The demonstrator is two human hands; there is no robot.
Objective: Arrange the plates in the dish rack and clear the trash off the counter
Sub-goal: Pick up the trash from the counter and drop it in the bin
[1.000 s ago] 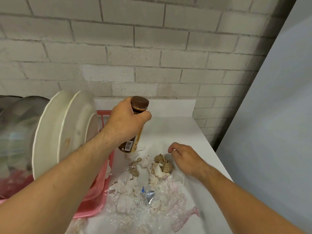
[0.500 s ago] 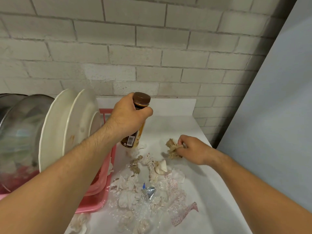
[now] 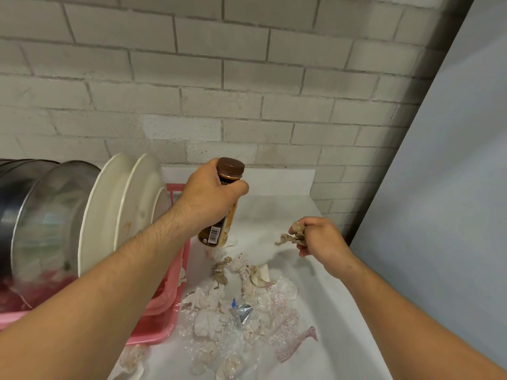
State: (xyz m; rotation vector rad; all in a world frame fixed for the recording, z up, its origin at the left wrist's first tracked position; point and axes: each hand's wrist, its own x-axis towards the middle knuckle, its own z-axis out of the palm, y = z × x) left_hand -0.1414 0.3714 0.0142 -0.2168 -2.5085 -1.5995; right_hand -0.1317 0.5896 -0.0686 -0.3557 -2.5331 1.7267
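Counter (image 3: 260,215) lies open between left hand's (image 3: 208,198) bottle (image 3: 219,234), right hand's (image 3: 321,239) wad (image 3: 295,234).

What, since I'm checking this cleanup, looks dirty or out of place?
A white plate in the pink dish rack carries a brownish smear, odd for a racked dish. Crumpled tissues, plastic wrap and a foil scrap litter the counter beside the rack.

2 plates (image 3: 105,215), 1 btl (image 3: 230,171), 1 rack (image 3: 153,334), many tissue wads (image 3: 207,322).
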